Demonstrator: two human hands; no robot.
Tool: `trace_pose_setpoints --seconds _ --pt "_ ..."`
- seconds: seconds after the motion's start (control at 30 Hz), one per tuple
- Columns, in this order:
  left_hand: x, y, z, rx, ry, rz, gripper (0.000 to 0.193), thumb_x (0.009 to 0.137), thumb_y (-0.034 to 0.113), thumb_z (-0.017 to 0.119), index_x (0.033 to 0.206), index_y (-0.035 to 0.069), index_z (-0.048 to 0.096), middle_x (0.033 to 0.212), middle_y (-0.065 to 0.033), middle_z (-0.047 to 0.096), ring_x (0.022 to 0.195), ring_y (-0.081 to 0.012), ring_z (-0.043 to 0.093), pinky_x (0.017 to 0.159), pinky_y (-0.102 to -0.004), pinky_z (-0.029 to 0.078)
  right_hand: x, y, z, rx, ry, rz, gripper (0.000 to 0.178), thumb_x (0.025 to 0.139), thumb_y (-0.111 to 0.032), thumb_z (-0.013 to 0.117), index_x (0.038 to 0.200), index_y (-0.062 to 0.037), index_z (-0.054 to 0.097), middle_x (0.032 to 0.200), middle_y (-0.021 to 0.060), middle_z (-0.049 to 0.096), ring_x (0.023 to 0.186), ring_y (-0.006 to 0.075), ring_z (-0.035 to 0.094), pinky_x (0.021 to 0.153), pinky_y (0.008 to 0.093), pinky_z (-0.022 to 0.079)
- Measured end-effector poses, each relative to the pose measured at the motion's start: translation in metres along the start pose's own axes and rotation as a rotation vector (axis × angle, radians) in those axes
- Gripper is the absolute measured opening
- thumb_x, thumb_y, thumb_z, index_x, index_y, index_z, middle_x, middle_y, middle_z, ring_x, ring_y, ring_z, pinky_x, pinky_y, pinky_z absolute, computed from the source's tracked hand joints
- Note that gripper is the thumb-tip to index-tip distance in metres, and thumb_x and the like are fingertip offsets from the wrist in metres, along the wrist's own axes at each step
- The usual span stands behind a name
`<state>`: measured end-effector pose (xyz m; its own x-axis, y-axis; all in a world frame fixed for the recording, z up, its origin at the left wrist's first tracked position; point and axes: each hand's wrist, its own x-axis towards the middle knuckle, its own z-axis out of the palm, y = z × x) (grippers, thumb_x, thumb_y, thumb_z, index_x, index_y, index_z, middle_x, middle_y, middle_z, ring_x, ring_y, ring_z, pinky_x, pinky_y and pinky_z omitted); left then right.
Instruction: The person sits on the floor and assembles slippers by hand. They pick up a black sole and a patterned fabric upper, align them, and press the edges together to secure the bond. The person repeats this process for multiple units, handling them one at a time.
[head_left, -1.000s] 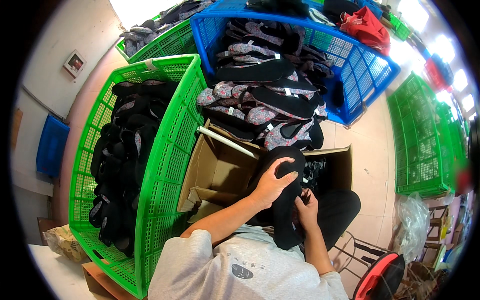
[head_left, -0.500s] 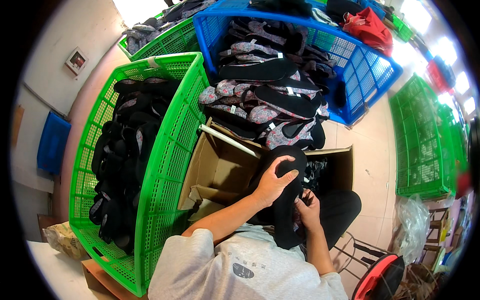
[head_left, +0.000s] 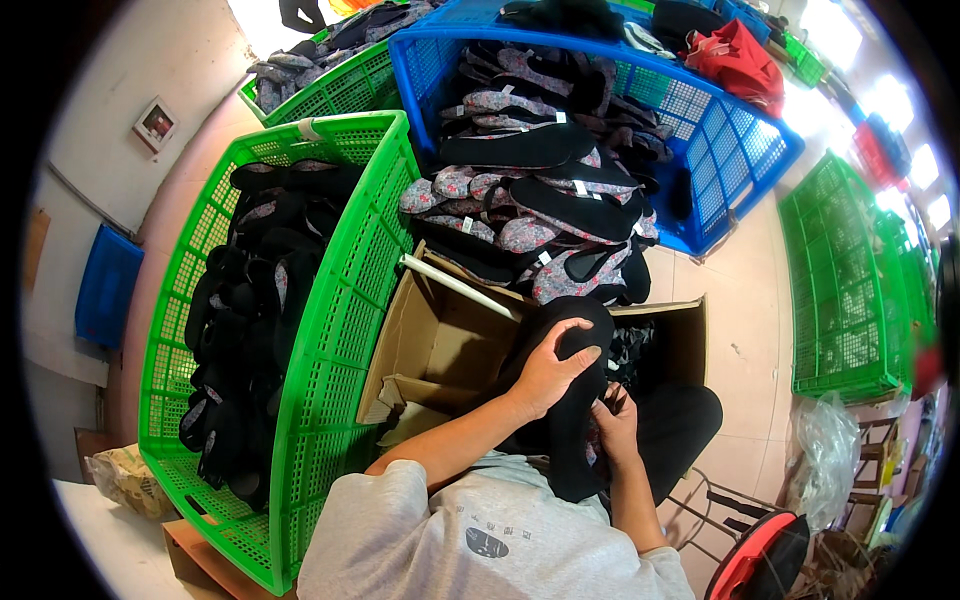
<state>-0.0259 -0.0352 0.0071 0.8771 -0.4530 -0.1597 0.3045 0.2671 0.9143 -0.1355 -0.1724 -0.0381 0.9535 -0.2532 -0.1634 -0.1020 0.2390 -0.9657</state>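
Over my lap is a slipper point(head_left: 574, 455) with a long black sole, its sole side turned up toward me. My left hand point(head_left: 548, 375) grips its far part, with the thumb and fingers spread around the black surface. At the slipper's right edge, my right hand point(head_left: 616, 418) is closed in a pinch, where a bit of floral fabric shows below the fingers. What exactly its fingertips hold is too small to make out. Just beyond lies a heap of floral slippers point(head_left: 575, 205) with black soles, several bearing white tags.
On the left stands a green crate point(head_left: 345, 300) of black slippers. A blue crate point(head_left: 735, 170) backs the heap. Open cardboard boxes point(head_left: 400, 330) flank my knees, a white tube point(head_left: 460, 286) across one. Green crates point(head_left: 840, 280) and a red-and-black stool seat point(head_left: 755, 555) are at right.
The slipper and both hands stay nearly in place, with only a slight shift of my right fingers. Dark legs of a person have come into view at the top left.
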Motion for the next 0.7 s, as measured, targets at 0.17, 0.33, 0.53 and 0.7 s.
trace_pose_setpoints --seconds 0.17,0.33,0.53,0.7 --pt "0.001 -0.002 0.001 -0.008 -0.011 0.007 0.036 0.094 0.010 0.069 0.126 0.011 0.054 0.107 -0.0007 0.059 0.092 -0.0062 0.056 0.084 -0.0225 0.048 0.000 0.001 -0.001 0.011 -0.014 -0.014 0.019 0.088 -0.004 0.069 0.083 -0.0100 0.052 0.076 -0.0076 0.051 0.069 0.0034 0.045 0.066 0.0215 0.038" --pt "-0.001 0.002 0.001 -0.038 -0.021 -0.016 0.037 0.093 0.010 0.069 0.127 0.011 0.053 0.109 -0.0022 0.059 0.094 -0.0075 0.057 0.085 -0.0235 0.049 0.000 -0.003 0.000 -0.006 -0.011 -0.026 0.018 0.089 -0.004 0.069 0.084 -0.0099 0.053 0.078 -0.0074 0.052 0.071 0.0036 0.046 0.067 0.0219 0.039" --pt "0.002 0.008 0.000 0.080 -0.067 0.042 0.047 0.094 0.015 0.069 0.136 0.007 0.049 0.123 -0.0060 0.054 0.112 -0.0117 0.052 0.099 -0.0285 0.043 -0.001 -0.008 0.001 0.014 0.026 -0.028 0.019 0.089 -0.005 0.070 0.084 -0.0102 0.053 0.077 -0.0075 0.052 0.070 0.0032 0.046 0.066 0.0214 0.039" --pt "0.006 0.021 -0.006 0.159 0.055 0.113 0.052 0.095 0.009 0.062 0.142 0.002 0.043 0.127 -0.0088 0.053 0.121 -0.0182 0.050 0.105 -0.0317 0.040 0.010 -0.020 0.000 0.003 0.271 -0.060 0.021 0.089 -0.005 0.071 0.083 -0.0106 0.052 0.074 -0.0077 0.050 0.065 0.0023 0.043 0.061 0.0195 0.037"
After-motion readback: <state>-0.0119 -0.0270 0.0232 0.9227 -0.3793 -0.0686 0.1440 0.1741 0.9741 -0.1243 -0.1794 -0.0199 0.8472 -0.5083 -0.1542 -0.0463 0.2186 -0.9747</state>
